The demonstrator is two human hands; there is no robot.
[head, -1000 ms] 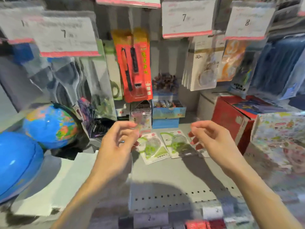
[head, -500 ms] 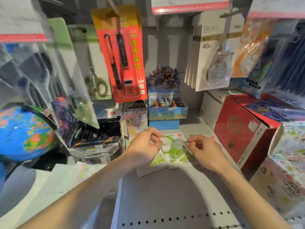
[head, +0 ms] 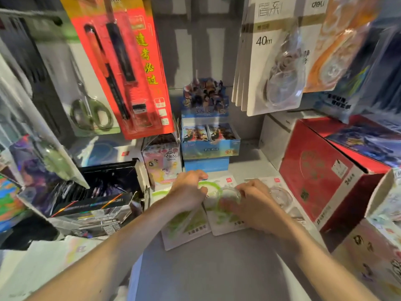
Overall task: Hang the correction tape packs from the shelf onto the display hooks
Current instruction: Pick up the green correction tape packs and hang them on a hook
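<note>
Three white-and-green correction tape packs lie flat on the grey shelf [head: 206, 270]: a left pack [head: 184, 229], a middle pack [head: 223, 216] and a right pack [head: 280, 192]. My left hand [head: 188, 192] lies over the top of the left pack, its fingers curled round the pack's upper edge. My right hand [head: 258, 205] grips the clear blister of the middle pack with bent fingers. The right pack is partly hidden behind my right hand. White 40m correction tape packs [head: 273, 61] hang from a hook above right.
A red pen pack [head: 130, 72] and scissors [head: 91, 114] hang at the upper left. Blue card boxes [head: 208, 144] stand behind the packs. Red cartons [head: 321, 170] close off the right side, and black display boxes [head: 104, 192] the left.
Both hands have gone down and forward from mid-air onto the packs on the shelf. The view has moved closer to the shelf.
</note>
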